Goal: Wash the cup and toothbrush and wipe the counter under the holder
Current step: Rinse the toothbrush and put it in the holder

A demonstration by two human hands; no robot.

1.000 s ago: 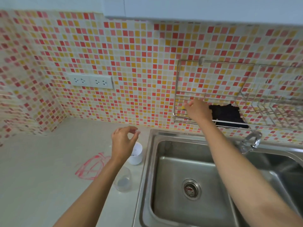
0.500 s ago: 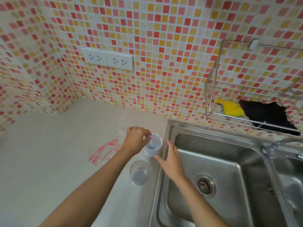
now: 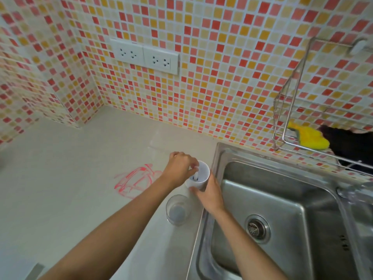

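A white holder [image 3: 203, 177] stands on the pale counter [image 3: 70, 178] beside the sink's left rim. A white toothbrush [image 3: 195, 177] sticks up inside it. My left hand [image 3: 178, 168] reaches over the holder's rim, fingertips pinched on the top of the toothbrush. My right hand [image 3: 211, 194] wraps around the holder's near right side. A clear glass cup [image 3: 177, 210] stands upright just in front of the holder, between my forearms. Red scribbles [image 3: 135, 179] mark the counter left of the holder.
A steel sink [image 3: 282, 209] with a drain fills the right side. A wire rack [image 3: 286, 118] on the tiled wall holds a yellow sponge [image 3: 308, 137] and a black cloth [image 3: 351, 144]. Two white wall sockets [image 3: 144, 56] sit above the counter.
My right hand left the wall rack, came down past the sink rim and closed on the holder. My left hand dropped onto the holder and pinched the toothbrush. The view moved closer.
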